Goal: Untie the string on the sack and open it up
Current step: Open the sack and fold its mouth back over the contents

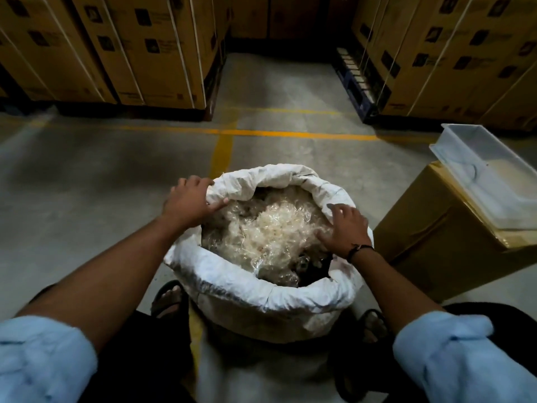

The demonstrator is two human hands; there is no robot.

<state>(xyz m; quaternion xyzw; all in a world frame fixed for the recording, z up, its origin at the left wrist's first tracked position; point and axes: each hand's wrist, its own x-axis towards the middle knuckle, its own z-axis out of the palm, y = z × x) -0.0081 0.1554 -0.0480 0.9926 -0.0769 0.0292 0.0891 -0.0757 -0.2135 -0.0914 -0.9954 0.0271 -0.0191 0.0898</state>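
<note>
Now: the white woven sack [261,289] stands upright on the concrete floor between the person's sandalled feet [168,298], its mouth wide open and its rim rolled down into a thick cuff.
String: none can be seen at the mouth, so the untying looks done.
Left hand [190,199]: clamped on the far-left cuff, fingers curled over the outside, thumb tucked inside.
Right hand [345,225]: laid on the right cuff with fingers splayed, thumb toward the inside; pressing, not pinching, as far as I can tell.
Contents [270,225]: a pale, tangled fill under crinkled clear plastic, heaped close to the rim.
Stage: probably the last evening-out of the roll.
Risk, tipping: pulling the left side harder than the right could lean the sack over.
Risk, spill: rolling the cuff lower could let the light fill slide out.
Risk, snag: a finger may catch the clear plastic and drag it up.
Nearby: a cardboard box [430,237] carrying a clear plastic tray [488,175], just beside the sack on the right.
</note>
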